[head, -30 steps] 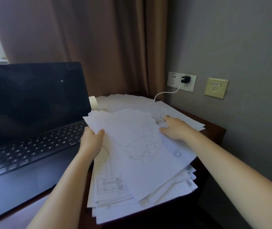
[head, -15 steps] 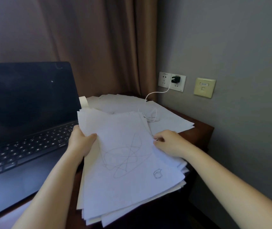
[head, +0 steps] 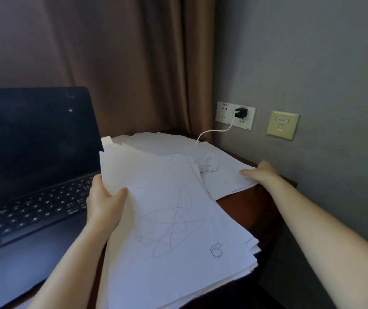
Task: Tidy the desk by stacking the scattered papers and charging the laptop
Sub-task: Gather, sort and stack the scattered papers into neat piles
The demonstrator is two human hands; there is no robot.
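My left hand grips the left edge of a thick stack of white papers; the top sheet carries a pencil scribble and a small cube sketch. More loose white sheets lie spread on the dark wooden desk behind the stack. My right hand reaches to their right edge, thumb on top of a sheet and fingers curled at its edge. An open black laptop with a dark screen stands at the left. A white charging cable runs from a black charger in the wall socket and coils on the loose sheets.
The desk sits in a corner, with a brown curtain behind and a grey wall on the right. A beige data socket is on the wall right of the power outlets. A roll of tape peeks out behind the laptop screen.
My right hand left the held stack's right side and reached back to the loose sheets at the desk's right edge. The left hand keeps holding the stack.
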